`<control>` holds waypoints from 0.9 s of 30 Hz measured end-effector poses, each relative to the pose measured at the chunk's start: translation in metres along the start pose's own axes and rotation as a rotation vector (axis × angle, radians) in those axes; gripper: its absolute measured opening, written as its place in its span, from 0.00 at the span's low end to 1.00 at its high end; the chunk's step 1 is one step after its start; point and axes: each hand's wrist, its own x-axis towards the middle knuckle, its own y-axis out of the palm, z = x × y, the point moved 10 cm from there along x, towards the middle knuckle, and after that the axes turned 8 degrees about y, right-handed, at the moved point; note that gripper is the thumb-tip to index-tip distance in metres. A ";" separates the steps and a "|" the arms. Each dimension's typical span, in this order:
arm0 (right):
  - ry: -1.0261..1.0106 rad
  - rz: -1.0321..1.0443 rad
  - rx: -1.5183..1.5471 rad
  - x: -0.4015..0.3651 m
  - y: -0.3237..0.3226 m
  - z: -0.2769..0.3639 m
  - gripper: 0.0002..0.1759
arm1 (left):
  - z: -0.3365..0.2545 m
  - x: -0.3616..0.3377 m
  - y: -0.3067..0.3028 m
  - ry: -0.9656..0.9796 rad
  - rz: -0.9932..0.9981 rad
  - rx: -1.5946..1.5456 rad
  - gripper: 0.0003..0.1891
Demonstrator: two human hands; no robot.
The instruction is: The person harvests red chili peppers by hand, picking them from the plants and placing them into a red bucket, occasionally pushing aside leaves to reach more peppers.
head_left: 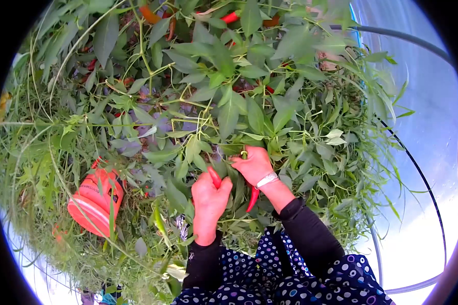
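A red chili pepper [215, 177] pokes up between the thumb and fingers of my left hand [208, 202], which is closed around it. My right hand [254, 166] is just up and to the right, fingers wrapped round another red chili pepper [252, 199]. Its green stem shows above the fingers and its red tip hangs below the hand near the wrist. A white band [266, 179] circles my right wrist. Around both hands are the green leaves of the pepper plant [229, 114]. More red peppers [230, 18] hang among the leaves at the top.
Left of my hands, a red bucket [101, 188] rests tilted among weeds and grass. Dense foliage fills the left side and the middle. Along the right run clear plastic sheeting [417, 152], a dark curved pipe [404, 35] and a thin black line [417, 165].
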 end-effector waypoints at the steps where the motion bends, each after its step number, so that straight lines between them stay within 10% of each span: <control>1: 0.118 -0.003 -0.192 -0.002 -0.003 -0.007 0.18 | 0.001 -0.004 -0.006 0.005 -0.023 -0.034 0.10; 6: 0.269 -0.133 -0.357 -0.009 -0.020 -0.011 0.14 | 0.015 -0.044 -0.024 -0.058 -0.110 -0.263 0.07; 12: -0.092 0.244 0.137 -0.060 -0.044 0.098 0.15 | 0.054 -0.086 -0.070 -0.311 -0.179 -0.586 0.07; 20: -0.107 -0.173 0.042 0.098 -0.143 0.111 0.20 | 0.069 -0.107 -0.132 -0.300 -0.321 -0.432 0.03; 22: -0.209 0.045 -0.620 0.093 -0.079 0.115 0.22 | 0.039 -0.079 -0.125 -0.140 -0.343 -0.566 0.05; 24: -0.518 -0.089 -0.483 0.049 -0.038 0.100 0.24 | -0.008 -0.039 -0.113 0.050 -0.302 -0.475 0.07; 27: -0.304 -0.151 -0.643 0.017 -0.011 0.066 0.26 | -0.093 0.015 -0.084 0.479 -0.279 -0.174 0.14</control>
